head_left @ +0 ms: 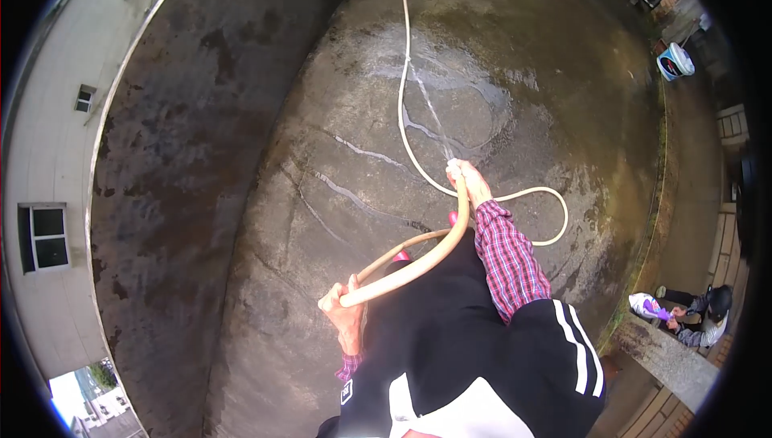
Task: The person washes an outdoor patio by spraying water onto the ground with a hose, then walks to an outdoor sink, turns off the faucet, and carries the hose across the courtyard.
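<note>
A cream-coloured hose [404,108] runs from the top of the view down over the wet concrete floor [362,172] and loops at the right. My right hand [470,180] is closed around its end, and a stream of water [430,106] shoots from there onto the floor. Lower left, my left hand [344,309] grips a bend of the same hose beside my dark clothing. Between my two hands the hose hangs in a thick curve. Red-pink footwear partly shows beneath it.
A tall dark wall [193,140] rises along the left. At the far right stands a white bucket [675,61]. Below it a person [704,317] sits holding a white and purple bag [648,307], near a concrete ledge [671,361].
</note>
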Demonstrator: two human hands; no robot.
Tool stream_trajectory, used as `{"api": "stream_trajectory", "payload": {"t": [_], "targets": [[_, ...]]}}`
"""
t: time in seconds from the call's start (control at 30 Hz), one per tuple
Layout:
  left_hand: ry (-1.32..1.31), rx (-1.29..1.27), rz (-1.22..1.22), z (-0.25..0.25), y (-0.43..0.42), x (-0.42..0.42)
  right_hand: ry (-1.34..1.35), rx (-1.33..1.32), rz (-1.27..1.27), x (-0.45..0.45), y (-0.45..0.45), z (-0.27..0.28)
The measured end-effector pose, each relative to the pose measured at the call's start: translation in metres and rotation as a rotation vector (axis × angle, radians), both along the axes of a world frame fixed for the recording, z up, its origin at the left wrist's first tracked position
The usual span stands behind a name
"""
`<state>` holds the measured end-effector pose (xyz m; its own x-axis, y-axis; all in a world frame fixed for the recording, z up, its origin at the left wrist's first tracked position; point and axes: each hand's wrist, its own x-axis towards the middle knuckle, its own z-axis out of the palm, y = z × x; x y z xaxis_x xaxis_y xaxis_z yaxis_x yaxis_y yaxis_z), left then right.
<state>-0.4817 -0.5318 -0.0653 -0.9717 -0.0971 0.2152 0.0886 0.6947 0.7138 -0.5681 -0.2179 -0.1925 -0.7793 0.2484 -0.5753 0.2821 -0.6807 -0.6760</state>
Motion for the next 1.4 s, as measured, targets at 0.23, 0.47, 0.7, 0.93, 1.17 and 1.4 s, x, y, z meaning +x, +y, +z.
{"api": "stream_trajectory", "payload": {"t": [0.23, 0.47, 0.7, 0.93, 1.17, 1.4], "targets": [[-0.151, 0.309, 0.155, 0.011, -0.087, 0.030, 0.191, -0.352, -0.111, 0.004, -0.117, -0.060], [-0.148, 0.169, 0.138, 0.008, -0.119, 0.028, 0.138, -0.297, -0.205, 0.053, -0.138, -0.109], [-0.030, -0.039, -0.212, 0.001, -0.073, 0.029, 0.010, -0.285, -0.539, 0.135, -0.035, -0.108], [0.061, -0.043, -0.558, 0.018, -0.017, 0.044, -0.001, -0.152, -0.647, 0.205, 0.045, -0.078], [-0.120, 0.110, -1.039, 0.079, 0.027, 0.032, 0.145, -0.096, -0.556, 0.226, 0.086, -0.001], [-0.060, -0.229, -0.641, -0.008, -0.015, 0.090, 0.052, -0.108, -0.491, 0.243, 0.097, -0.043]]}}
